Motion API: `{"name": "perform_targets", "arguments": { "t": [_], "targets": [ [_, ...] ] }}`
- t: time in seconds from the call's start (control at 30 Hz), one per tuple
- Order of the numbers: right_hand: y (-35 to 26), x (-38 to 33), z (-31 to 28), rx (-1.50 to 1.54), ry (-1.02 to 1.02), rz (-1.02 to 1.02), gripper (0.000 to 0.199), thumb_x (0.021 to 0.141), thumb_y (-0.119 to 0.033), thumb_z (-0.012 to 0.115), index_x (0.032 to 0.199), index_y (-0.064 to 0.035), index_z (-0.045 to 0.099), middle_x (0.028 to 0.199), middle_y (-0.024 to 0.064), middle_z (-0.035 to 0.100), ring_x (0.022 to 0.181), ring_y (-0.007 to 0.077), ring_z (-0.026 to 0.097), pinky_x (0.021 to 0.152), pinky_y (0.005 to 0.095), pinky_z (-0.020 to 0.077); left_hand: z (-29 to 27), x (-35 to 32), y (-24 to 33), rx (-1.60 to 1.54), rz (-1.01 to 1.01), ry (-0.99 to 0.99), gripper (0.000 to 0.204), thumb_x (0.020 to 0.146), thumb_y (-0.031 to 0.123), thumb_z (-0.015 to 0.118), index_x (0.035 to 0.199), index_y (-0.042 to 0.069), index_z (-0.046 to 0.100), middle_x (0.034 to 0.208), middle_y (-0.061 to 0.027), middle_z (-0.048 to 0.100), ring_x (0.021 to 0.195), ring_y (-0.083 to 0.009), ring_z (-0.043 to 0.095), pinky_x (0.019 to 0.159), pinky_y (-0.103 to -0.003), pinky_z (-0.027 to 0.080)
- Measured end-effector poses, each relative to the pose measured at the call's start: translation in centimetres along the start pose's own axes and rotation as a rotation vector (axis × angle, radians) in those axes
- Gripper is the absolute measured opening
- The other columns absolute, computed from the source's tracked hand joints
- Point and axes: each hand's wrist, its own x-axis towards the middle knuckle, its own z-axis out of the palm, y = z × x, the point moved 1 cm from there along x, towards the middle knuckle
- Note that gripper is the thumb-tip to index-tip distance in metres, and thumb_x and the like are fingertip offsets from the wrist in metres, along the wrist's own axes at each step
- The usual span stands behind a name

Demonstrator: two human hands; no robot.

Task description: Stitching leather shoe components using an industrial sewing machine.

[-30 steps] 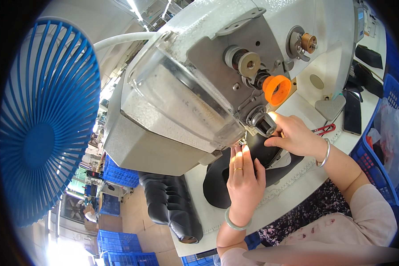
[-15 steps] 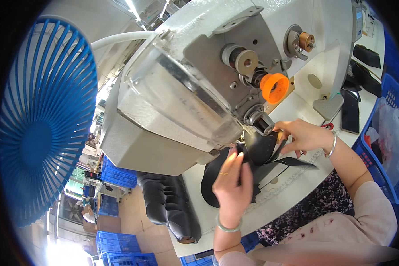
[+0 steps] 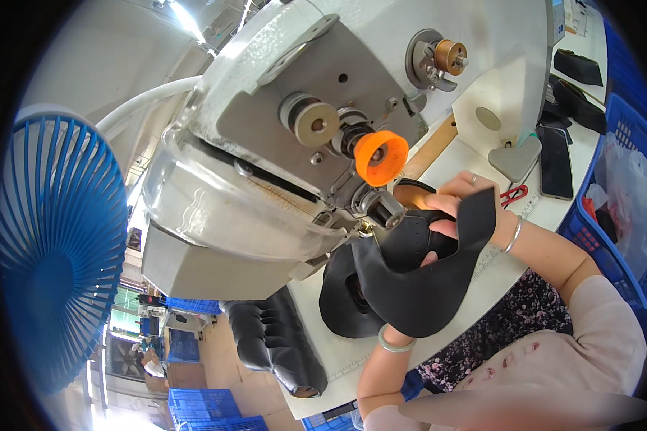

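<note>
A black leather shoe upper (image 3: 420, 291) lies bent and raised under the head of a sewing machine (image 3: 316, 144), partly over the white machine bed. A row of small holes shows on its inner part. My right hand (image 3: 467, 197) grips it at the right side, thumb inside the fold and fingers behind. My left hand (image 3: 397, 333) is mostly hidden under the leather. One fingertip, apparently the left hand's, curls over the leather's edge. The needle area sits just left of the upper, and I cannot see whether the needle touches it.
A stack of black leather pieces (image 3: 274, 345) lies left on the bed. Red-handled scissors (image 3: 514, 195), a grey pad (image 3: 515, 159) and a phone (image 3: 556, 161) lie right. Beyond are a blue basket (image 3: 579, 241) with plastic bags and, far left, a blue fan (image 3: 50, 273).
My left hand has gone from on top of the leather to beneath it. The upper has been lifted and folded toward the right. The view has shifted, so the machine head sits further left.
</note>
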Motion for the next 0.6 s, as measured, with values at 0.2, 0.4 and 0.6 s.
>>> {"name": "perform_targets", "arguments": {
  "t": [0.2,0.4,0.6],
  "targets": [
    [-0.8,0.0,2.3,0.685,-0.206,0.360,0.034,0.078,-0.026,0.071,0.101,-0.0031,0.060,0.084,0.0100,0.063,0.078,0.0246,0.062,0.069,0.0304,0.0483,0.3,-1.8,-6.7,0.003,0.038,-0.091,0.046,0.096,0.023,0.048,0.136,0.003,0.038,0.132,-0.0098,0.047,0.119,-0.0192,0.047,0.103,-0.035,0.037],
    [-0.5,0.9,2.5,0.601,-0.273,0.296,0.025,0.080,-0.026,0.072,0.085,-0.0047,0.059,0.070,0.0102,0.059,0.060,0.0228,0.058,0.054,0.0320,0.0441,-3.4,-4.1,-8.2,0.017,0.058,-0.151,0.047,0.098,0.027,0.043,0.138,0.004,0.036,0.134,-0.0104,0.046,0.121,-0.0204,0.046,0.104,-0.036,0.036],
    [0.2,1.1,2.4,0.564,-0.261,0.216,0.022,0.081,-0.025,0.071,0.086,-0.0071,0.060,0.064,0.0089,0.057,0.052,0.0249,0.054,0.050,0.0330,0.0416,-2.9,-6.0,-0.3,-1.126,-0.115,0.016,0.055,0.091,0.031,0.055,0.132,-0.002,0.041,0.127,-0.0136,0.053,0.117,-0.0259,0.052,0.100,-0.040,0.040]
  ]
}}
